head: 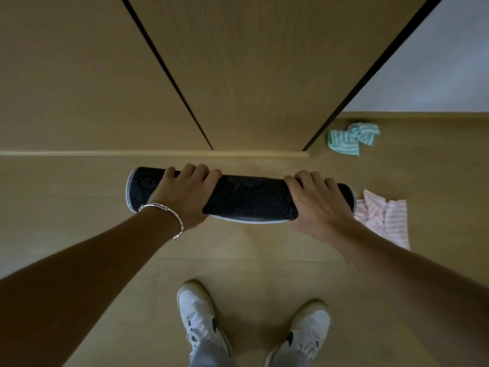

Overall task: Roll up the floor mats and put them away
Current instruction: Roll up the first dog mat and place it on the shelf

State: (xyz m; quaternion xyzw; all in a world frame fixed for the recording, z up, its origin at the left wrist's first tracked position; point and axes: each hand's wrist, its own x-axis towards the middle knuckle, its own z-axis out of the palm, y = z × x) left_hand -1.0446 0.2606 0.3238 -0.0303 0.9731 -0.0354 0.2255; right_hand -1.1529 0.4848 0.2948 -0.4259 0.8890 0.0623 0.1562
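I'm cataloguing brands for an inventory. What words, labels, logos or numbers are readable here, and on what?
No text can be read.
The dark rolled floor mat with white dots: pattern only, no label visible.
The white sneakers: dark marks, too blurred to read.
The green striped cloth and pink striped cloth: no print.

wooden doors (232, 75) ahead, pink cloth (386, 221) right, floor (66, 194) left

A home is suggested: tall wood-grain doors (238, 75), parted by dark gaps like those of a built-in wardrobe, are set above a pale plinth (158, 153). The floor (251, 252) is laid in matching wood, a white wall (436, 62) is seen, and striped cloths, green (349, 141) and pink (383, 219), are scattered about.
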